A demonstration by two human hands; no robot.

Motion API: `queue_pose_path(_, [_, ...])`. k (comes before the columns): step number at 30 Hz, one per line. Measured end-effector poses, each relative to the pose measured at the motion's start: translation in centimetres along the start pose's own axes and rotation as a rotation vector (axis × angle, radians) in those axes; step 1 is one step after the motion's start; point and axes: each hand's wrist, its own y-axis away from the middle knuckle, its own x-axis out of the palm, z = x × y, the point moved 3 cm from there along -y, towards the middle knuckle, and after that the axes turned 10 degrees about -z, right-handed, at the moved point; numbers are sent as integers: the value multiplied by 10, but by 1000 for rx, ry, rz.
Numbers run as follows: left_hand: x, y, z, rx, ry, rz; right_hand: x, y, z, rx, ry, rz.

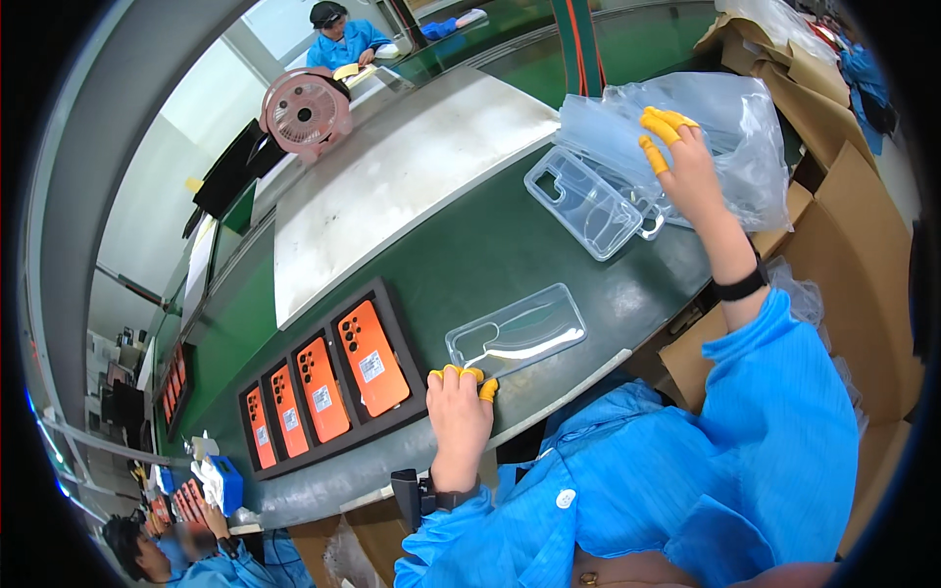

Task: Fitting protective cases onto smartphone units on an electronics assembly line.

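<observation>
My left hand (458, 416), with yellow finger cots on its fingertips, is at the near edge of the green work surface. Its bent fingers and thumb close at the near left corner of a clear phone case (537, 323) lying flat. My right hand (691, 167), in yellow finger cots too, reaches over a translucent plastic bag (740, 137); its fingers are apart with nothing visible between them. Below that hand, clear phone cases (593, 211) lie overlapping beside the bag. Left of my left hand, a black tray (414, 367) holds several orange phones (371, 358) with white labels, camera sides up.
A white board (412, 167) lies across the middle, with a pink fan (306, 115) beyond it. Open cardboard boxes (833, 265) stand at my right. Another person (343, 44) works at the far side, and one (167, 554) at the lower left near a blue box (225, 485).
</observation>
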Motion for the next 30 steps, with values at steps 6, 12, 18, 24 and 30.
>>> queue_pose_path(6, [1, -4, -1, 5, -21, 15, 19, 38, 90, -222, -453, 289])
queue_pose_path(12, [-9, -8, 8, -149, -130, -82, 49, 72, 72, -149, -125, 593])
queue_pose_path(18, [-29, -8, 23, -191, -86, -234, 29, 66, 96, 12, -378, 443])
queue_pose_path(24, [-56, 10, 105, -437, -408, -65, 3, 90, 164, -288, -623, 662])
queue_pose_path(30, [-43, 15, 83, -314, -554, 71, -1, 93, 161, -190, -589, 745])
